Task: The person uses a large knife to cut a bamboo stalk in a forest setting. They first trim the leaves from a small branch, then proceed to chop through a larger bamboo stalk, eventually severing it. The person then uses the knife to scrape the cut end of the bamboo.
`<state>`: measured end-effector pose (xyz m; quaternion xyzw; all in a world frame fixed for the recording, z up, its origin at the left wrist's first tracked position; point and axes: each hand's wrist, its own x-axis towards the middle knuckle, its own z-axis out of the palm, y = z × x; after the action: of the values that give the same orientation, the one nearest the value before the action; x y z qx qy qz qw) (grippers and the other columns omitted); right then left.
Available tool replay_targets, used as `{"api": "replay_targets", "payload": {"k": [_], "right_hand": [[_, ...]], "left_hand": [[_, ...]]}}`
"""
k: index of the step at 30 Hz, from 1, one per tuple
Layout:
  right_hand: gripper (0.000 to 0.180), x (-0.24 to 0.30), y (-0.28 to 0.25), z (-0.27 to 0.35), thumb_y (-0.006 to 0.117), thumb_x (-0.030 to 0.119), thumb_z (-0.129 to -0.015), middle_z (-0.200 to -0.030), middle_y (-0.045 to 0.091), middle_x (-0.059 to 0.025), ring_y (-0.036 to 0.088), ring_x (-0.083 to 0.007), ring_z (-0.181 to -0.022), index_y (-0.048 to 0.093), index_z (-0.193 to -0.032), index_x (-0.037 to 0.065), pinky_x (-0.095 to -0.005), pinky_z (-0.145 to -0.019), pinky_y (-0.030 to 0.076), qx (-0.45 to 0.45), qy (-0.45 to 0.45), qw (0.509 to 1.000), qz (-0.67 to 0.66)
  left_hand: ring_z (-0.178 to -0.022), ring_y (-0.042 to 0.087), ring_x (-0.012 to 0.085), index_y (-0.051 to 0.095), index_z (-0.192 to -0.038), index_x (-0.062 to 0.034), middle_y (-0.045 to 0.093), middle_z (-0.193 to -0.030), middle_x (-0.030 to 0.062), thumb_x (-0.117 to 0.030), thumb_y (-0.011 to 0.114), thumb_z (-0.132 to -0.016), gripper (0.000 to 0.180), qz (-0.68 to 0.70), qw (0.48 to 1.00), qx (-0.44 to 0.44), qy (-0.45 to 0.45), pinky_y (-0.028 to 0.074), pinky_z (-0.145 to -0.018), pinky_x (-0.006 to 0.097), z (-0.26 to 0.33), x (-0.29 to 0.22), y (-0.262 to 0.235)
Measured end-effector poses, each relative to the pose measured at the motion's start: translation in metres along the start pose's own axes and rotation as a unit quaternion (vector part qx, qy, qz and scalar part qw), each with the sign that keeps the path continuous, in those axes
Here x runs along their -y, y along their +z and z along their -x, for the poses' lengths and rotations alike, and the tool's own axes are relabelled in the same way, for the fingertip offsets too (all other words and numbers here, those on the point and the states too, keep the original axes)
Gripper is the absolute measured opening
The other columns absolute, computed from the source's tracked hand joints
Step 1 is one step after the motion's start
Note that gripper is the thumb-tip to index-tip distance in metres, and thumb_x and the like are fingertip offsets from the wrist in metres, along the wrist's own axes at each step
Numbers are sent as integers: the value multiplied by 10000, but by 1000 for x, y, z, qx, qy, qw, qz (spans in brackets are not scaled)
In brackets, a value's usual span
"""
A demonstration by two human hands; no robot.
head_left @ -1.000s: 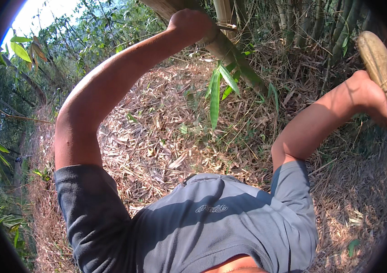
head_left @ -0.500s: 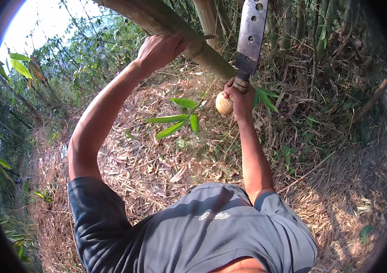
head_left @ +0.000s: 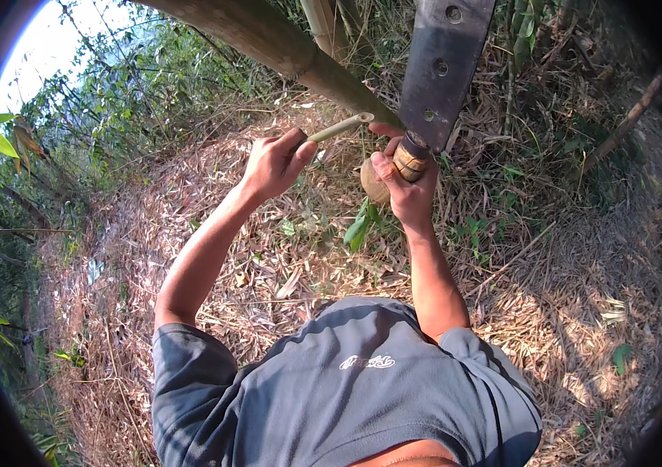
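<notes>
My left hand [head_left: 275, 162] is closed around a short, thin bamboo piece [head_left: 340, 128], whose pale cut end points right toward my other hand. My right hand [head_left: 411, 187] grips a machete [head_left: 441, 74] by its wrapped handle, the broad dark blade with a row of holes pointing up. A rounded pale wooden knob [head_left: 375, 182], seemingly the handle's butt, sticks out beside that hand. My right index finger reaches out close to the bamboo piece's cut end. Behind both hands a thick bamboo pole [head_left: 269, 48] slants down from the upper left, its lower end hidden near the machete.
Dry leaf litter [head_left: 269, 257] covers the ground. A green leaf sprig [head_left: 359, 226] hangs below the knob. Upright bamboo stems [head_left: 323, 27] and brush stand at the back, and a slanting brown stick [head_left: 626, 121] at the right.
My left hand has come down from beside the thick pole, now showing the thin bamboo piece in front of me. The machete blade looks nearer and larger. The leaf sprig has shifted right and down.
</notes>
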<state>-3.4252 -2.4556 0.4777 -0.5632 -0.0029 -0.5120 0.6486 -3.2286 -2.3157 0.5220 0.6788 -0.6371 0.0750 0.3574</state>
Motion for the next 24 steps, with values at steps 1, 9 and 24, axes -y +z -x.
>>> {"api": "replay_targets", "payload": {"k": [1,9,24], "right_hand": [[132,0,1,-2,723,61,-864,-1026,672,-87,618,-87,-804,595,-884,34,-268,-731,515,-5,13,1000,-20],[111,-18,0,13,669,105,-905,-670,602,17,531,-43,-552,632,-959,16,-235,-501,433,-60,30,996,64],[239,-60,30,-39,702,202,-853,-558,512,-30,521,-138,-512,579,-813,1,-339,-519,417,-79,-24,952,294]], "left_hand": [[-468,517,259,583,-816,-64,516,-559,88,-388,570,-990,368,-5,999,21,-38,416,-479,383,1,-1,3],[-684,487,123,603,-1011,-49,546,-739,8,-268,567,-941,233,33,965,124,-231,409,-608,335,-31,17,-17],[-863,699,337,682,-935,-62,708,-850,173,-127,566,-888,142,-457,884,94,3,553,-745,460,-145,12,-96]]}}
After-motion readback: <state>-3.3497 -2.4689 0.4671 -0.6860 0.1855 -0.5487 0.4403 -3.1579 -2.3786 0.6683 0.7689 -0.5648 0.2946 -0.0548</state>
